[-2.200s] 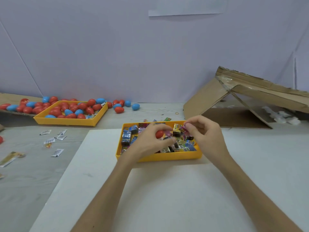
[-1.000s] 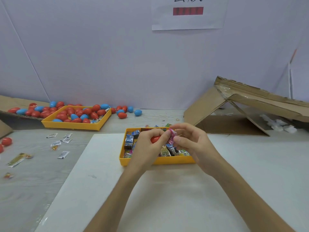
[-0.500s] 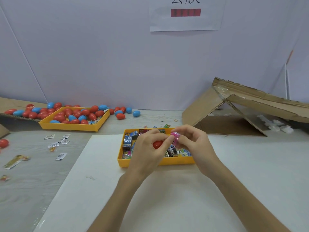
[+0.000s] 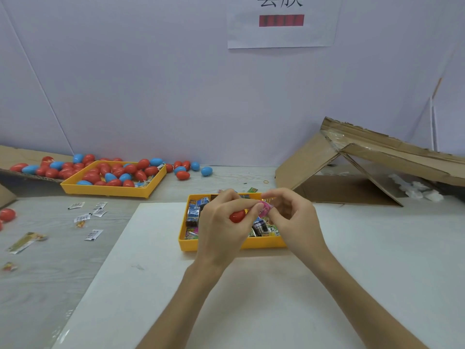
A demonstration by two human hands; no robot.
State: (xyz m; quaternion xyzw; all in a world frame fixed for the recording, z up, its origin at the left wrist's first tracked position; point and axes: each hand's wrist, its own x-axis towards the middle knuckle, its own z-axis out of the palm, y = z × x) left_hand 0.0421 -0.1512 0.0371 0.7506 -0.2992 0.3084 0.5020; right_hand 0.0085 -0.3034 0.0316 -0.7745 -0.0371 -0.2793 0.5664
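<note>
My left hand (image 4: 222,226) curls round a red plastic egg piece (image 4: 237,216) above the near yellow tray (image 4: 226,245). My right hand (image 4: 293,217) pinches a small pink packet (image 4: 264,207) against the left hand's fingertips. The tray holds several small wrapped packets (image 4: 195,214), partly hidden by both hands. It sits at the far edge of a white board (image 4: 226,298).
A second yellow tray (image 4: 110,190) full of red and blue eggs stands at the back left, with loose eggs (image 4: 185,170) beside it. Small paper slips (image 4: 86,217) lie on the left table. A torn cardboard box (image 4: 364,167) leans at the right.
The right hand picked a pink packet from the tray and brought it to the red egg piece in the left hand. Both hands rose slightly, and the camera tilted up.
</note>
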